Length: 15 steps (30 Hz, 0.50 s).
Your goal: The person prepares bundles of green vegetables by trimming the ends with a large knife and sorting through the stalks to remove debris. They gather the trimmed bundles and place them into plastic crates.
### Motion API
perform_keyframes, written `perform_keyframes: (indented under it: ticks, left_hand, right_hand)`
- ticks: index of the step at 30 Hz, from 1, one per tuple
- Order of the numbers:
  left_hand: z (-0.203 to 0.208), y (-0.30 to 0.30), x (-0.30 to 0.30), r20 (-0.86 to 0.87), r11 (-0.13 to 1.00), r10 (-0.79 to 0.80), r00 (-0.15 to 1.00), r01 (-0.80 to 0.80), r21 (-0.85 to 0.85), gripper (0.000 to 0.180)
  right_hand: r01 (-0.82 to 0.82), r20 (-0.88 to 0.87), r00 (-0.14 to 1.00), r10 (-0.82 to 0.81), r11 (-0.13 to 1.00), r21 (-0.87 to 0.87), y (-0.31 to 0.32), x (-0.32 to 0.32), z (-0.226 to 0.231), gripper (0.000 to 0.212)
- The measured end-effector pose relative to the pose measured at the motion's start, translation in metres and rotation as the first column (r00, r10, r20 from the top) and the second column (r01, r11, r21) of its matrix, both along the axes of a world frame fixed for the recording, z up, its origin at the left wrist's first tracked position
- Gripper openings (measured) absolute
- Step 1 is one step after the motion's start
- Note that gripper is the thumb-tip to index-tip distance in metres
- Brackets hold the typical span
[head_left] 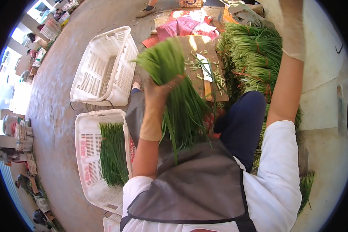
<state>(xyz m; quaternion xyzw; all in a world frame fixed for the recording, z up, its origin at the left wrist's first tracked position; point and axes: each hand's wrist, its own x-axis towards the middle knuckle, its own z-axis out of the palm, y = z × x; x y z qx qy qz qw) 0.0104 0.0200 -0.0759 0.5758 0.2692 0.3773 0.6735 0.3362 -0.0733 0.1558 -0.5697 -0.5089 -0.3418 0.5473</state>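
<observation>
My left hand (158,91), in a thin glove, is closed round a loose bunch of green chives (187,108). It holds the bunch up over my apron, with the cut ends blurred at the top and the leaf tips hanging toward my lap. Raised at the upper right is my right hand (293,27), gloved too; its fingers run past the picture's upper edge. Beyond the chives, a knife (207,77) with a wooden handle lies on a board (192,46) among chopped stalk ends. Tied chive bundles (255,58) are piled right of the board, below my right hand.
A white plastic crate (83,150) on my left holds a bundle of chives (114,154). Farther off stands another white crate (123,73). Pink and red cloths (185,27) lie behind the board. A pale wall (321,104) rises at the right.
</observation>
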Motion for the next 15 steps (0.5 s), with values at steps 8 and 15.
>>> perform_keyframes:
  ticks: [8, 15]
  left_hand:
    - [0.082, 0.083, -0.036, 0.361, 0.994, 0.03, 0.932, 0.011, -0.112, 0.062]
    - [0.133, 0.125, -0.045, 0.456, 0.998, -0.055, 0.888, 0.061, 0.0, 0.064]
  right_hand:
    - [0.201, 0.26, 0.966, 0.013, 0.6, -0.774, 0.022, 0.038, -0.231, 0.047]
    - [-0.48, -0.067, 0.856, 0.512, 0.741, -0.47, 0.064, -0.194, -0.187, 0.109]
